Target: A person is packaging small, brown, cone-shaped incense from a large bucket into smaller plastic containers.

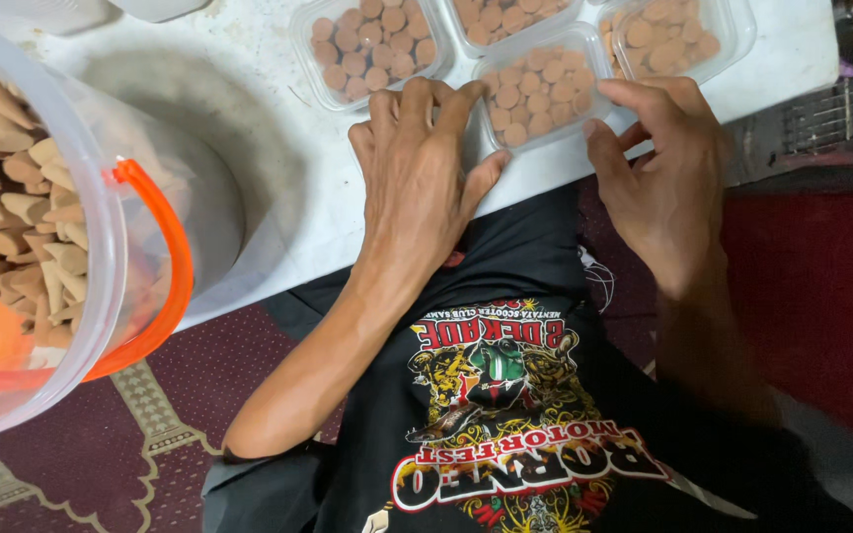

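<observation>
Two hands rest on one small clear box (542, 96) full of round brown pieces. It sits at the near edge of the white desk (249, 128). The left hand (419, 173) lies flat, fingers spread, touching the box's left side. The right hand (665, 168) curls loosely round its right corner, gripping nothing. Three more filled boxes (372, 44) sit behind. A big clear bucket (81, 247) of brown cones stands far left.
</observation>
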